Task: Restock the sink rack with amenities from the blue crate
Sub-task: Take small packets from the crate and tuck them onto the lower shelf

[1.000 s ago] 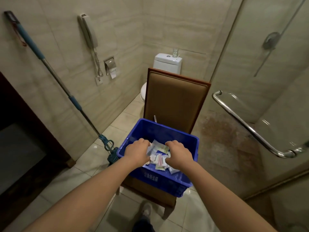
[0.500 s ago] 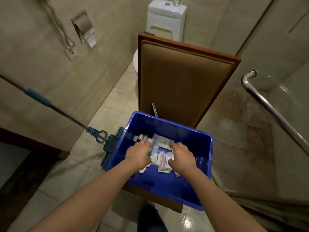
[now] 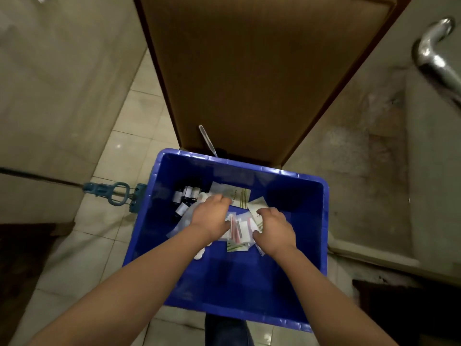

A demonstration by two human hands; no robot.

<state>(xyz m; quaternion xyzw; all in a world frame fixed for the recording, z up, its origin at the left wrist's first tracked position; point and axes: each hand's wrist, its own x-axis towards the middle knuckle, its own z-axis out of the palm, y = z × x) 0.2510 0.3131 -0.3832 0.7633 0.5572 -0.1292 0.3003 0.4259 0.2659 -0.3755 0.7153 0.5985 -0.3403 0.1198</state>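
The step in hand is the picking: both hands are down inside the blue crate [image 3: 287, 283], which sits on a chair with its padded back [image 3: 249, 71] at 12 o'clock. The sink rack is not in view, so I judge the restocking itself has not begun.

The amenities lie in the far half of the crate. A loose pile of sachets [image 3: 240, 231] is at the centre, and small dark bottles [image 3: 185, 198] with white labels stand at 10 o'clock from the pile.

The left hand [image 3: 212, 217] reaches in palm down, with its fingers bent onto the sachets toward 12 o'clock. The fingertips are hidden under the hand, so I cannot tell whether it grips anything. The right hand [image 3: 273, 228] is at 3 o'clock of the pile, and its fingers and thumb curl around the sachets there.

The next move calls for closing on a small bundle without spilling the slippery packets, then lifting clear of the crate wall and turning toward the rack. A mop head [image 3: 109, 193] lies on the floor at 9 o'clock of the crate.
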